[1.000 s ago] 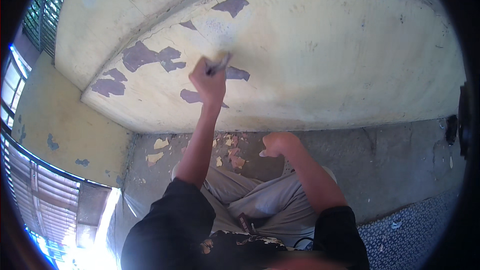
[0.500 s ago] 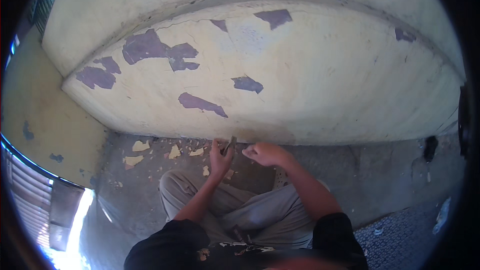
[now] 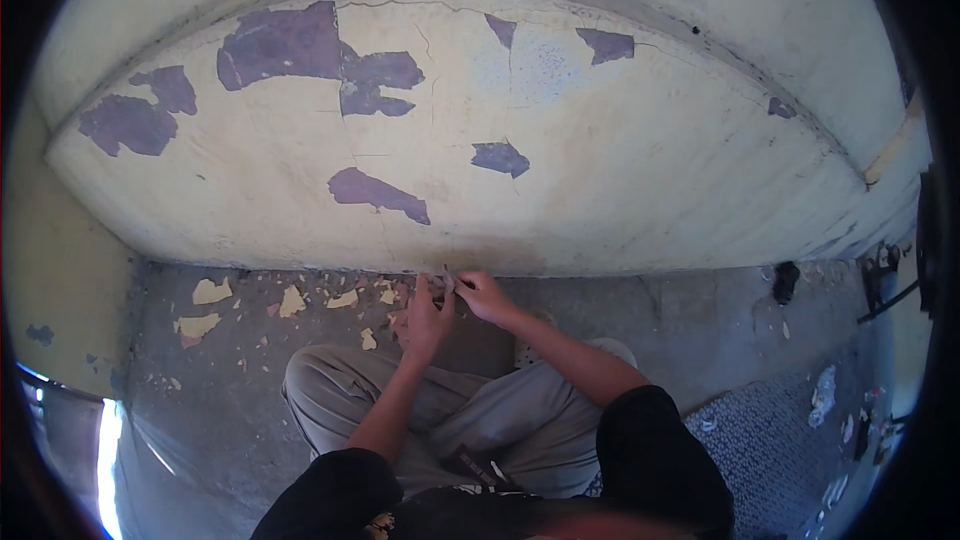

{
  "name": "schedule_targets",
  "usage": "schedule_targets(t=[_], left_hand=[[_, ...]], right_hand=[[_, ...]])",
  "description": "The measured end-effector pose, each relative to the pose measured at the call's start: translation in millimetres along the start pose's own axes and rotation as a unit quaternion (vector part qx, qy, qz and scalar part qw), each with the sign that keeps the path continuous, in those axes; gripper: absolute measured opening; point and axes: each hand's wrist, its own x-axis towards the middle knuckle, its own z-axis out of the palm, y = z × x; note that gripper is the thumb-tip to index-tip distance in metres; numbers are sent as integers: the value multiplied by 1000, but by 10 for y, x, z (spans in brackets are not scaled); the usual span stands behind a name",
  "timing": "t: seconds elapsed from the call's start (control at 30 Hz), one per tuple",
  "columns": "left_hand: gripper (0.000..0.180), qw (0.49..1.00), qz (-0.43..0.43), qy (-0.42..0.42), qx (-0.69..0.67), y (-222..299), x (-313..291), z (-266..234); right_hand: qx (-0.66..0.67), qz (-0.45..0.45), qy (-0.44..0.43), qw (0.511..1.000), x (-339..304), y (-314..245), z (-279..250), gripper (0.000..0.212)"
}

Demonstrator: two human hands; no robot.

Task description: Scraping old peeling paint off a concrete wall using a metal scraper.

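Note:
My left hand (image 3: 429,316) is closed on a small, flat, greyish piece (image 3: 448,283) near the foot of the wall. It is too small to name. My right hand (image 3: 487,298) meets it from the right, fingers bent in a pinch at the piece; what lies between those fingertips is hidden. Just beyond both hands rises a cream wall (image 3: 620,200) with purple-grey patches where paint has come off, among them a long low patch (image 3: 378,195). Both forearms reach forward over my crossed legs (image 3: 470,410) in grey trousers.
Broken cream paint flakes (image 3: 292,301) lie on the grey floor (image 3: 250,390) left of my hands. A dark object (image 3: 786,282) stands by the wall at right. A patterned mat (image 3: 765,450) with scraps on it covers the floor at lower right.
My right hand has moved left and now touches the piece in my left hand; earlier they were apart. The piece stood upright before and shows less now. The view has shifted right.

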Motion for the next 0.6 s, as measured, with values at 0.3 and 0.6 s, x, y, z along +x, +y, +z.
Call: schedule_targets(t=[0.3,0.6], left_hand=[[35,979,104,-176,9,77,-14,-114],[28,948,150,-272,74,-163,-145,35]], right_hand=[[98,5,187,977,-78,-577,-551,23],[-27,-158,371,915,-468,-1566,-1355,27]])
